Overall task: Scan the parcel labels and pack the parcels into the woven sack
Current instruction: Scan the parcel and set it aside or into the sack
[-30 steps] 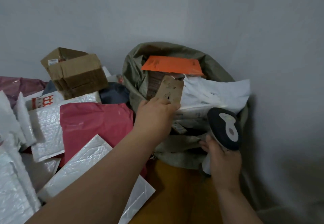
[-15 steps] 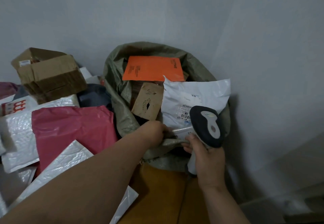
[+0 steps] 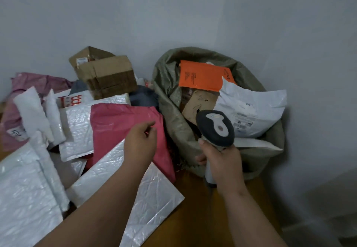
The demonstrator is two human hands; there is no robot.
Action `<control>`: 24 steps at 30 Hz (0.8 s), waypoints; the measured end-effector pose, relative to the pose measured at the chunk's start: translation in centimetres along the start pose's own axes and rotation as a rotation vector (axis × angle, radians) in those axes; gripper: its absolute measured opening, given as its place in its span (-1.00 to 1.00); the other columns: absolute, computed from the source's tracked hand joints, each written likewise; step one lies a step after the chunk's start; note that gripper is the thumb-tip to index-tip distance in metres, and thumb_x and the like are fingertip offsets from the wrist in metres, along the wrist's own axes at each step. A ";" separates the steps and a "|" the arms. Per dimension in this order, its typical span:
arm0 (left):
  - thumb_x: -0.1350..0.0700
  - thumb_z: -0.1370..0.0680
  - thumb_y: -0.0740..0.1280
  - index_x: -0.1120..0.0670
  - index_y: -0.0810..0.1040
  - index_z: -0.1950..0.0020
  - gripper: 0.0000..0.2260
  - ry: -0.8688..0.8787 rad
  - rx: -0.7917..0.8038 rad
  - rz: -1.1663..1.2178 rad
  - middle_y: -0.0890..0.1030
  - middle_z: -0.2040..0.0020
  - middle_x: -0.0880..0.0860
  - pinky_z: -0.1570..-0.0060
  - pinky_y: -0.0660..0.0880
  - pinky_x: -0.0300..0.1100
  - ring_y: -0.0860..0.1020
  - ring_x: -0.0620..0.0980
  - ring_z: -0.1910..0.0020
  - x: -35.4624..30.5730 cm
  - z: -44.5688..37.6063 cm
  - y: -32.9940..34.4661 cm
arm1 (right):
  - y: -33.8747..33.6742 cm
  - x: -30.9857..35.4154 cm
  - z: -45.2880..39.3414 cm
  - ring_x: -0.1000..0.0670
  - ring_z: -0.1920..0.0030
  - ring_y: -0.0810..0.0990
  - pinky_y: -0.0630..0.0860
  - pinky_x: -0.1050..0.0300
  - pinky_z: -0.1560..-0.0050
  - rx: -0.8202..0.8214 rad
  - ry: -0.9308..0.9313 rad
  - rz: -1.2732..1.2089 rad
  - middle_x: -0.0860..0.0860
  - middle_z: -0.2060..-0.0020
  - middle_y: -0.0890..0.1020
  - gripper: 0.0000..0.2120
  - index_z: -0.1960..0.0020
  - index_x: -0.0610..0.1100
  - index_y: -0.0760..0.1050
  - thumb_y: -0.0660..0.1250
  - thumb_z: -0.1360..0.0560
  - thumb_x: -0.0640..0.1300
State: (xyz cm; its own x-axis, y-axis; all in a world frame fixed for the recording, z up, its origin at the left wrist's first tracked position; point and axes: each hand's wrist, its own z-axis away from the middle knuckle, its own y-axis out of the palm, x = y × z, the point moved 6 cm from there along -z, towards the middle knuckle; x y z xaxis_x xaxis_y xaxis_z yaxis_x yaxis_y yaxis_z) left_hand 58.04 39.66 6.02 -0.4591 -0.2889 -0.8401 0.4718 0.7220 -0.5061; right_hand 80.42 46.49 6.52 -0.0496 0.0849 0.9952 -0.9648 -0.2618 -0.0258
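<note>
The olive woven sack (image 3: 170, 100) stands open against the wall, holding an orange envelope (image 3: 201, 75), a small brown parcel (image 3: 199, 103) and a white poly mailer (image 3: 249, 109). My right hand (image 3: 222, 161) grips a black and grey barcode scanner (image 3: 214, 129) in front of the sack's near rim. My left hand (image 3: 141, 142) hovers empty, fingers loosely curled, over a red poly mailer (image 3: 116, 125) in the pile left of the sack.
Several white bubble mailers (image 3: 154, 198) overlap on the brown table (image 3: 195, 217). A cardboard box (image 3: 108, 76) sits at the back, with a pink bag (image 3: 38, 82) and a dark bag (image 3: 143, 97) near it. Grey walls close the corner behind the sack.
My left hand let go of the small brown parcel in the sack, then drew back left over the red mailer. The right hand kept the scanner by the sack's rim.
</note>
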 end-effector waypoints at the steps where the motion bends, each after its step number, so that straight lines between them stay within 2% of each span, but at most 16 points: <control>1: 0.12 -0.60 0.33 0.04 0.62 -0.27 -0.75 -0.062 -0.036 0.019 0.66 -0.05 0.01 0.12 0.40 -0.24 0.56 -0.11 0.10 1.8 0.5 -1.7 | 1.5 -0.4 0.7 0.02 0.33 0.68 0.54 0.27 0.37 0.032 0.020 0.027 -0.03 0.37 0.70 -0.85 -0.02 -0.12 0.62 0.49 -0.48 -0.10; 4: 0.12 -0.59 0.32 0.06 0.60 -0.29 -0.72 -0.264 -0.128 0.074 0.60 0.07 -0.07 0.13 0.37 -0.17 0.54 -0.08 0.11 7.5 2.7 -6.3 | 5.9 -2.0 3.1 -0.01 0.35 0.68 0.54 0.23 0.37 0.107 0.120 0.070 -0.05 0.39 0.69 -0.82 0.04 -0.18 0.63 0.51 -0.45 -0.09; 7: 0.09 -0.58 0.32 0.06 0.54 -0.33 -0.68 -0.473 -0.156 0.126 0.56 0.10 -0.13 0.08 0.42 -0.11 0.53 -0.10 0.13 12.8 5.4 -9.3 | 9.5 -3.6 5.3 0.12 0.45 0.63 0.48 0.33 0.45 0.167 0.195 0.117 -0.01 0.39 0.69 -0.80 -0.03 -0.15 0.62 0.51 -0.46 -0.12; 10: 0.07 -0.58 0.35 0.08 0.47 -0.41 -0.60 -0.610 -0.035 0.141 0.57 -0.09 0.02 0.04 0.44 -0.10 0.54 0.00 0.05 17.4 7.9 -10.5 | 12.0 -5.3 7.3 0.14 0.44 0.64 0.47 0.33 0.47 0.181 0.239 0.160 -0.04 0.28 0.71 -0.79 -0.07 -0.04 0.59 0.51 -0.46 -0.10; 12: 0.08 -0.56 0.37 0.08 0.44 -0.44 -0.55 -0.632 0.035 0.075 0.55 -0.23 0.10 -0.01 0.50 -0.06 0.55 0.07 -0.05 19.4 9.1 -11.2 | 12.9 -6.6 8.4 0.11 0.38 0.66 0.48 0.27 0.44 0.163 0.278 0.176 -0.04 0.23 0.71 -0.80 -0.04 0.01 0.57 0.51 -0.46 -0.06; 15: 0.02 -0.52 0.39 0.00 0.37 -0.48 -0.47 -0.416 0.198 -0.264 0.46 -0.36 0.09 -0.22 0.50 0.04 0.48 0.10 -0.27 20.1 10.5 -11.5 | 13.0 -8.7 9.8 0.01 0.25 0.68 0.47 0.21 0.36 0.082 0.355 0.179 -0.05 0.19 0.72 -0.83 0.05 0.07 0.51 0.50 -0.46 -0.02; 17: 0.02 -0.48 0.40 -0.13 0.23 -0.53 -0.35 -0.165 0.445 -0.480 0.31 -0.48 0.02 -0.36 0.39 -0.02 0.33 0.06 -0.41 19.8 12.1 -9.7 | 12.7 -9.9 10.5 -0.02 0.21 0.70 0.48 0.18 0.34 0.046 0.389 0.171 -0.06 0.17 0.72 -0.83 0.07 0.07 0.49 0.49 -0.47 -0.03; 19: 0.06 -0.48 0.38 -0.27 0.03 -0.55 -0.23 0.010 0.746 -0.611 0.07 -0.59 -0.02 -0.49 0.21 0.04 0.09 0.09 -0.54 20.3 14.5 -7.3 | 12.6 -10.7 11.0 0.00 0.21 0.70 0.51 0.19 0.34 0.035 0.414 0.169 -0.06 0.15 0.72 -0.83 0.03 0.04 0.50 0.48 -0.48 -0.04; 21: 0.15 -0.52 0.35 -0.37 -0.13 -0.54 -0.15 0.052 0.954 -0.694 -0.19 -0.61 -0.11 -0.54 0.03 0.14 -0.17 0.11 -0.60 21.6 16.5 -5.7 | 12.6 -11.1 11.3 0.04 0.23 0.70 0.50 0.23 0.38 0.051 0.427 0.186 -0.04 0.14 0.73 -0.81 -0.03 0.04 0.51 0.48 -0.49 -0.03; 22: 0.18 -0.55 0.34 -0.38 -0.14 -0.54 -0.15 0.051 1.000 -0.714 -0.24 -0.61 -0.13 -0.54 -0.02 0.15 -0.24 0.10 -0.59 22.4 17.0 -5.3 | 12.7 -11.3 11.4 0.07 0.25 0.70 0.50 0.26 0.40 0.067 0.426 0.193 -0.03 0.15 0.73 -0.80 -0.04 0.05 0.51 0.48 -0.49 -0.02; 24: 0.20 -0.58 0.29 -0.34 -0.04 -0.56 -0.24 0.050 0.996 -0.728 -0.23 -0.62 -0.13 -0.55 -0.02 0.12 -0.25 0.09 -0.59 23.6 17.3 -4.8 | 12.9 -11.4 11.3 0.08 0.27 0.70 0.49 0.31 0.45 0.104 0.421 0.197 -0.01 0.17 0.73 -0.80 -0.05 0.07 0.51 0.48 -0.49 -0.01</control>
State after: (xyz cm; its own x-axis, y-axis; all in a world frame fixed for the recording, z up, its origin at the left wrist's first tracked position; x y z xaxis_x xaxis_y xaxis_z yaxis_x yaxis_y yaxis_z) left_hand 57.99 18.51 -14.81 -0.8727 -0.3824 -0.3035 0.4518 -0.3969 -0.7990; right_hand 71.47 31.26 -4.09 -0.3504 0.4002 0.8468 -0.8965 -0.4052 -0.1795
